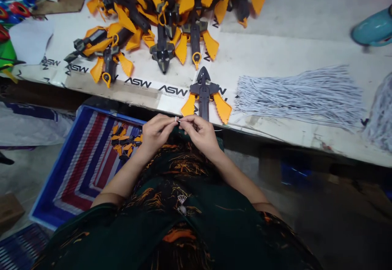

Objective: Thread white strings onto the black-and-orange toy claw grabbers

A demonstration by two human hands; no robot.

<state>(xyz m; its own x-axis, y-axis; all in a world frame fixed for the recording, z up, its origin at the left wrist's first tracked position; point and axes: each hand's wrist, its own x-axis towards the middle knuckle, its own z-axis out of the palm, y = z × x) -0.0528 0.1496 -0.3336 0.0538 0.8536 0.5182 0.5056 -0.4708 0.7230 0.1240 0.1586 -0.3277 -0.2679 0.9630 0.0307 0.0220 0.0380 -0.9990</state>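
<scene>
My left hand (157, 134) and my right hand (202, 136) meet at the table's front edge, fingertips almost touching. Both are closed in a pinch on a thin white string (176, 119), a short bit of which shows between them. Just beyond my fingers lies a black toy with orange wings (204, 92), its pointed nose facing away from me. Its tail end is hidden behind my right hand, so I cannot tell whether the string is joined to it.
Many similar black and orange toys (131, 10) are heaped at the back of the table (294, 49). A bundle of white strings (300, 94) lies to the right, near a teal object (372, 29). Below left stands a blue-rimmed crate (58, 180) holding several toys (125, 141).
</scene>
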